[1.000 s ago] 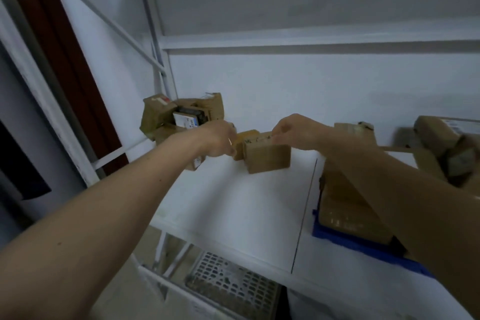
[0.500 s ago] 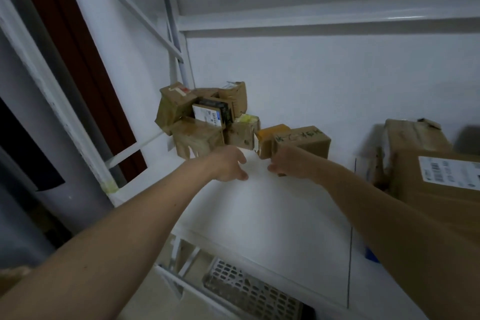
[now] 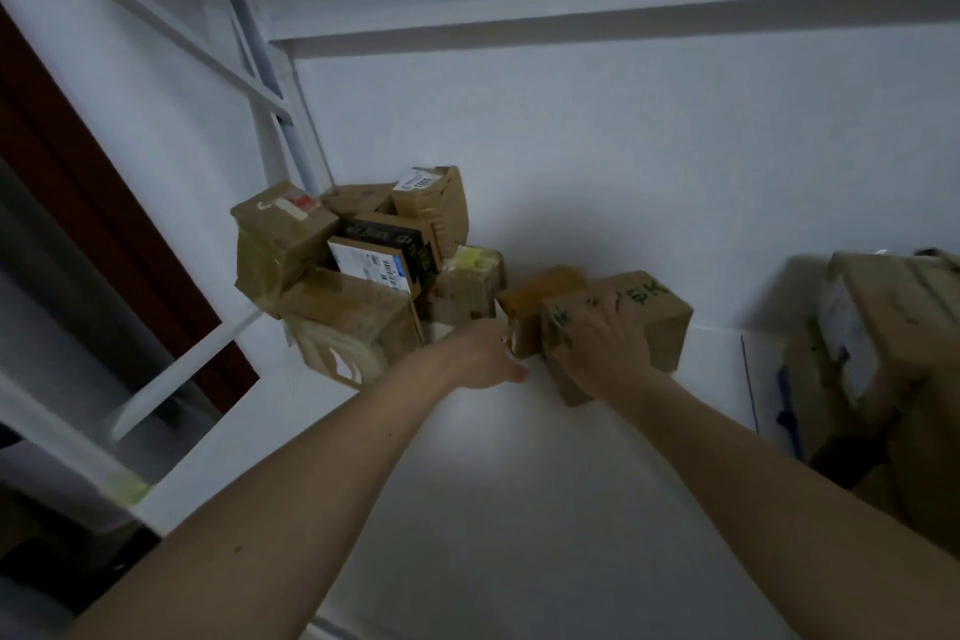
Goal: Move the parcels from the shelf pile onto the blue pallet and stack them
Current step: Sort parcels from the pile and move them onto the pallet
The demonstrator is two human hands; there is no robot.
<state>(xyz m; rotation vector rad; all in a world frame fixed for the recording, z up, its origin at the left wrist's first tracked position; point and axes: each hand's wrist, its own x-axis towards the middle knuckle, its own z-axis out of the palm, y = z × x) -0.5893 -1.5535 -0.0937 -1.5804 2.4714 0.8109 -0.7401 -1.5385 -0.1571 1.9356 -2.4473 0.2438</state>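
A pile of brown taped parcels (image 3: 358,270) sits in the shelf's back left corner. Just right of it lies a brown parcel with green writing (image 3: 649,312), and my right hand (image 3: 602,348) lies over its near top with fingers curled on it. A small orange-brown parcel (image 3: 540,291) is wedged against its left side. My left hand (image 3: 483,359) reaches to the near left edge of these two parcels, fingers extended and touching there. At the right edge a sliver of the blue pallet (image 3: 787,411) shows beneath stacked parcels (image 3: 893,343).
The white shelf board (image 3: 467,509) spreads under both forearms. White frame bars (image 3: 171,374) and an upright post (image 3: 270,68) close the left side, and another shelf beam (image 3: 571,10) runs overhead. The wall stands right behind the parcels.
The view has tilted and drawn closer to the corner. My right hand has moved up from the front of the green-marked parcel onto its top. My left hand has shifted right toward the orange-brown parcel.
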